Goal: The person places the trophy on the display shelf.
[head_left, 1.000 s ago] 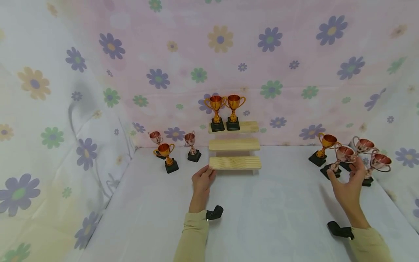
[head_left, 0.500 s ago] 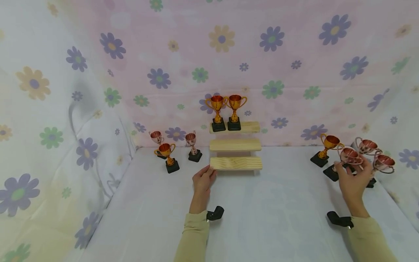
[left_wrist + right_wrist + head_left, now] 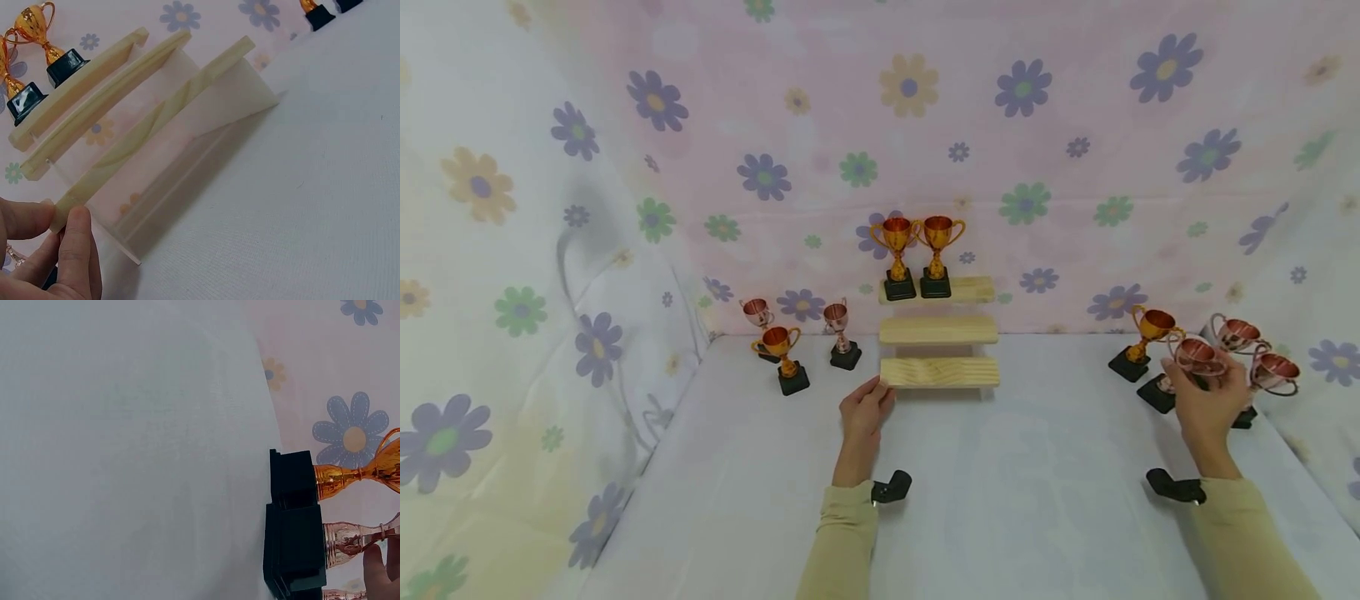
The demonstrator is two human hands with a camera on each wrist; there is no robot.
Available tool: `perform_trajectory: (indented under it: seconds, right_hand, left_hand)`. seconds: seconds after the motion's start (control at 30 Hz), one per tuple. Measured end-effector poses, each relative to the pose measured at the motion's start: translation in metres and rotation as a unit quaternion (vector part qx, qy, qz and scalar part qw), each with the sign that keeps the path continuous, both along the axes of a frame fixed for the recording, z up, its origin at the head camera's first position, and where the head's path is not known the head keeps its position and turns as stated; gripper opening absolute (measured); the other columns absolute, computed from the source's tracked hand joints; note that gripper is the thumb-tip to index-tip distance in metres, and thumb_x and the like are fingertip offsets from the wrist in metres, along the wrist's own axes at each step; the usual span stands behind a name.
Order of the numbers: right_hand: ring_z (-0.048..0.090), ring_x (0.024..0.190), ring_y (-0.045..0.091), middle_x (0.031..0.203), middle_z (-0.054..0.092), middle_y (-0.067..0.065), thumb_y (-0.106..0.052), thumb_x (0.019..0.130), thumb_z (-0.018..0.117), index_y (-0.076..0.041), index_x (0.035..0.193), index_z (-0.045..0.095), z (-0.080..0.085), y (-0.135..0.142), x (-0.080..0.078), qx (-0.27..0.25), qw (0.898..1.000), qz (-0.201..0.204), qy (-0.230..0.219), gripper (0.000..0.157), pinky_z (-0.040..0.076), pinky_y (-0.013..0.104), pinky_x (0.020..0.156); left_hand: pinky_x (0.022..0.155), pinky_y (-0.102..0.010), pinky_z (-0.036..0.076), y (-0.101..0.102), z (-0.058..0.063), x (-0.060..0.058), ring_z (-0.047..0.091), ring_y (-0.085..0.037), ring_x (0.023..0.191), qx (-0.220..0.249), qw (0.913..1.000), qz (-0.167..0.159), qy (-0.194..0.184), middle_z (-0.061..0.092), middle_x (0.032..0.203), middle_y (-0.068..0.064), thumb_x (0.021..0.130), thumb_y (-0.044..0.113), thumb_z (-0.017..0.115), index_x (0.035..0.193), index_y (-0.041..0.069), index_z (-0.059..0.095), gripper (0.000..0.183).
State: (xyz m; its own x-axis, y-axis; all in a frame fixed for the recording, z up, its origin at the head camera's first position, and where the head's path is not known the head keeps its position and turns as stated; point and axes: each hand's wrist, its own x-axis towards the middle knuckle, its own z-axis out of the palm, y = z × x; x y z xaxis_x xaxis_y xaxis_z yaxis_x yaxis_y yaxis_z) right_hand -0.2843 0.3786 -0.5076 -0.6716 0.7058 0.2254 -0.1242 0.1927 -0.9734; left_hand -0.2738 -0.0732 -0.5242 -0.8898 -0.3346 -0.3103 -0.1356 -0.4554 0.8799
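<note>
My left hand pinches the left end of the lowest board of a three-step wooden display stand. In the left wrist view, thumb and fingers close on the corner of that board. On the top step, two gold trophy cups with black bases stand side by side at the left. Over on the right, my right hand grips a rose-gold trophy cup, thumb on its left side. Its black base shows in the right wrist view, beside the base of a gold trophy cup.
Around the right hand stand a gold trophy and two rose-gold trophies, packed close. Left of the stand are a gold trophy and two rose-gold ones. A flowered cloth hangs behind the white table.
My right hand has shifted slightly right and upward, its thumb moving from low by the stem up to the bowl of the rose-gold trophy cup. The left hand keeps its hold on the stand.
</note>
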Motion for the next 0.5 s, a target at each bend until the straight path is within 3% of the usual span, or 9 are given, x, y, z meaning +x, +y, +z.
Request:
perform_trajectory:
  seconds: [0.17,0.33,0.5]
  right_hand:
    - [0.058,0.102,-0.001,0.116,0.058,-0.014,-0.001,0.083,0.081,-0.019,0.127,0.063,-0.001,-0.001,0.013,0.042,0.999,-0.003,0.015,0.051,0.049,0.001,0.079]
    - [0.059,0.098,0.001,0.112,0.060,-0.014,0.009,0.080,0.080,-0.010,0.129,0.064,0.002,-0.013,0.028,0.026,0.999,0.027,0.030,0.055,0.050,0.001,0.079]
    - [0.061,0.098,0.001,0.111,0.062,-0.014,0.010,0.080,0.080,-0.009,0.129,0.065,0.006,-0.031,0.042,0.035,0.998,0.050,0.020,0.055,0.050,0.002,0.080]
  left_hand:
    - [0.088,-0.026,0.061,0.002,-0.001,0.000,0.068,-0.016,0.092,0.002,1.0000,-0.002,-0.007,0.063,0.121,-0.025,0.099,-0.003,0.060,0.129,-0.014,0.061,0.032]
    - [0.090,-0.028,0.060,0.002,-0.001,0.000,0.068,-0.017,0.093,0.001,1.0000,0.002,-0.003,0.062,0.121,-0.026,0.099,-0.003,0.060,0.128,-0.014,0.061,0.031]
    - [0.092,-0.029,0.060,0.001,0.000,0.000,0.068,-0.018,0.094,0.000,1.0000,0.003,0.001,0.062,0.123,-0.028,0.100,-0.004,0.059,0.129,-0.014,0.060,0.031]
